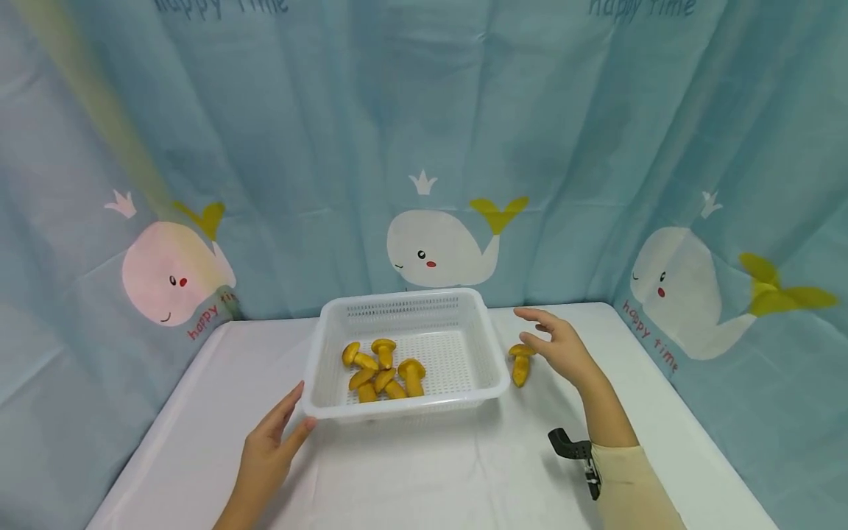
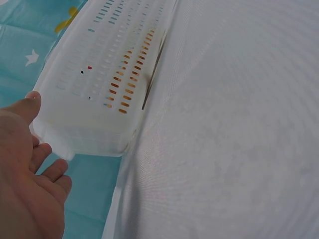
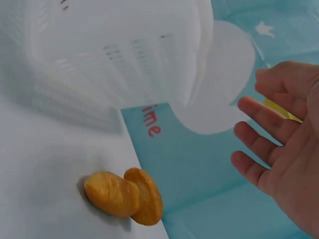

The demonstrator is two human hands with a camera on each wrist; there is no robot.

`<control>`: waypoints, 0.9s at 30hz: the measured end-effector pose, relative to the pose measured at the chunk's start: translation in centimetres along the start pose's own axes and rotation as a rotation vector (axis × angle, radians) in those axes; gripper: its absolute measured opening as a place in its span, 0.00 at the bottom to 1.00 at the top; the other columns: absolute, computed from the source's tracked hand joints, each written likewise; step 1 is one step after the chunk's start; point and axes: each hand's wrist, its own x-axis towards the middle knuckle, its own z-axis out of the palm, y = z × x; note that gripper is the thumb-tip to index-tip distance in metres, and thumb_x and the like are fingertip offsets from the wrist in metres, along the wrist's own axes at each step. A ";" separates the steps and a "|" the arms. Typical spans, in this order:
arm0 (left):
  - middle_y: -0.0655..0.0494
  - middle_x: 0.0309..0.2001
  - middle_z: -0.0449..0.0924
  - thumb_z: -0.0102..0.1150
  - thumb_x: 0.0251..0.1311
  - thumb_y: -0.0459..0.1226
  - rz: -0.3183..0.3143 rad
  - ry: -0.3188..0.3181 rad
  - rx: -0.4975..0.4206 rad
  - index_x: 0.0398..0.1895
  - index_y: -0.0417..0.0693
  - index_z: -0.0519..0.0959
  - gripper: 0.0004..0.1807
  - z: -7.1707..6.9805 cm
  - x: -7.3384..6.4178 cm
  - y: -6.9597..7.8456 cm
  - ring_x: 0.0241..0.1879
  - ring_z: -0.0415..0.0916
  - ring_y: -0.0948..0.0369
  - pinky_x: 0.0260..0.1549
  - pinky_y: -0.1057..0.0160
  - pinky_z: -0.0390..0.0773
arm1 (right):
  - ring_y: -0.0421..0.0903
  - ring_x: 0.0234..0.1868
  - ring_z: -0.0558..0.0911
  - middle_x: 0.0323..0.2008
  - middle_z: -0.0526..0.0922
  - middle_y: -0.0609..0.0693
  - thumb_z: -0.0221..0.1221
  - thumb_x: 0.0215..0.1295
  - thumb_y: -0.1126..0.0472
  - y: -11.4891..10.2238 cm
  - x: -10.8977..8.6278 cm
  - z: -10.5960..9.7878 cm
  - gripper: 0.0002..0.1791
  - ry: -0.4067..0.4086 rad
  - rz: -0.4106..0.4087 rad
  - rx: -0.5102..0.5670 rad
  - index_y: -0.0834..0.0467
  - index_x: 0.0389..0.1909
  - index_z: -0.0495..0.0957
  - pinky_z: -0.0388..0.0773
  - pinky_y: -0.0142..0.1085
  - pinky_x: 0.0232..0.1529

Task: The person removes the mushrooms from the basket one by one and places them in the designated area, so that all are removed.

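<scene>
A white perforated plastic basket (image 1: 404,407) sits on the white-covered table, with several yellow-brown mushrooms (image 1: 412,377) grouped in its left half. At the basket's front left corner is my left hand (image 1: 268,445), thumb and fingers spread around the corner; the left wrist view shows the thumb at the rim. My right hand (image 1: 563,350) hovers to the right of the basket, fingers apart and loosely bent, holding nothing. Just beside it a single mushroom (image 3: 124,196) lies on the table, its cap toward the back. In the head view the fingers are close above that mushroom's cap.
A blue curtain (image 1: 298,147) with printed whales hangs behind and on both sides of the table. The white tabletop (image 1: 411,478) reaches in front of the basket. A black bracket (image 1: 576,450) is strapped at the right wrist, by the sleeve.
</scene>
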 end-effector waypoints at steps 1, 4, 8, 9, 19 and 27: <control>0.53 0.74 0.69 0.70 0.63 0.36 0.012 -0.001 0.002 0.74 0.57 0.70 0.36 0.0 0.1 0.0 0.71 0.61 0.79 0.63 0.84 0.63 | 0.68 0.71 0.67 0.73 0.71 0.54 0.62 0.74 0.52 -0.1 0.0 0.2 0.27 -0.002 -0.005 0.005 0.47 0.72 0.73 0.66 0.72 0.67; 0.52 0.74 0.69 0.70 0.64 0.35 0.051 -0.002 0.008 0.74 0.55 0.71 0.35 0.0 0.2 0.0 0.71 0.61 0.78 0.64 0.84 0.63 | 0.66 0.71 0.68 0.73 0.71 0.53 0.62 0.74 0.53 -0.4 0.1 0.9 0.26 -0.016 -0.017 0.019 0.47 0.71 0.73 0.66 0.72 0.66; 0.47 0.73 0.70 0.69 0.63 0.32 0.091 -0.001 0.010 0.73 0.49 0.72 0.34 0.2 0.1 -0.2 0.71 0.62 0.77 0.65 0.83 0.63 | 0.64 0.71 0.68 0.73 0.71 0.50 0.62 0.74 0.56 -0.9 0.4 1.6 0.25 -0.033 -0.031 0.035 0.45 0.70 0.74 0.65 0.71 0.68; 0.46 0.73 0.70 0.69 0.64 0.33 0.093 -0.004 0.016 0.74 0.49 0.71 0.34 0.3 0.1 -0.2 0.71 0.62 0.78 0.65 0.83 0.62 | 0.64 0.71 0.68 0.72 0.72 0.49 0.62 0.74 0.56 -1.2 0.4 1.7 0.25 -0.036 -0.036 0.037 0.44 0.70 0.75 0.65 0.70 0.68; 0.52 0.73 0.71 0.72 0.61 0.37 0.059 0.013 0.102 0.75 0.59 0.70 0.38 0.1 -0.2 -0.3 0.70 0.62 0.79 0.62 0.87 0.62 | 0.60 0.75 0.65 0.71 0.73 0.50 0.63 0.73 0.55 -4.9 2.3 1.1 0.26 -0.099 -0.136 -0.016 0.52 0.70 0.75 0.65 0.67 0.71; 0.53 0.72 0.72 0.74 0.60 0.38 0.088 0.040 0.134 0.74 0.57 0.72 0.38 0.1 0.0 0.0 0.69 0.62 0.79 0.62 0.86 0.61 | 0.57 0.73 0.67 0.70 0.74 0.51 0.63 0.73 0.59 -7.7 4.3 0.5 0.25 -0.157 -0.230 -0.105 0.51 0.69 0.75 0.69 0.64 0.69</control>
